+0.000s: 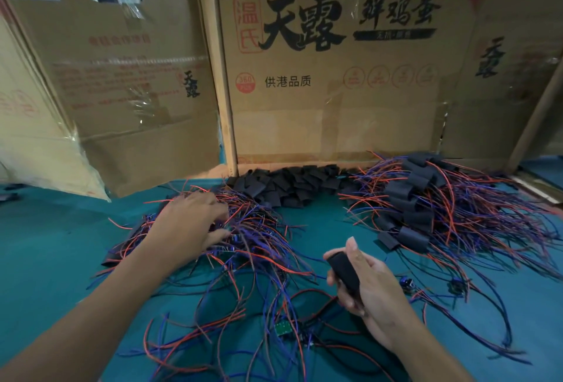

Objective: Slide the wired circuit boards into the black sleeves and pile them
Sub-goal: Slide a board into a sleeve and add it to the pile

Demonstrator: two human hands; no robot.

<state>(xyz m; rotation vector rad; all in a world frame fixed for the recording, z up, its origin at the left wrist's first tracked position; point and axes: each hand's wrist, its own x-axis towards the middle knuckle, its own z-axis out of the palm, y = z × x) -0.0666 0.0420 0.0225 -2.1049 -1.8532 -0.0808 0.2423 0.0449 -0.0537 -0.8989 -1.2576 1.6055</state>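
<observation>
My right hand (370, 287) grips a black sleeve (345, 272) above the green table, thumb along its upper side. My left hand (192, 220) reaches into the heap of unsleeved wired boards (253, 229) at the left, its fingertips buried among red and blue wires; what they hold is hidden. A row of empty black sleeves (289, 183) lies along the back. At the right sits the pile of sleeved boards (426, 202) with wires trailing outward. A bare green circuit board (283, 328) lies near the front among loose wires.
Cardboard boxes (335, 61) form a wall behind the green table (61, 244). Loose red and blue wires (213, 330) sprawl across the front. Two small dark components (408, 282) lie right of my right hand.
</observation>
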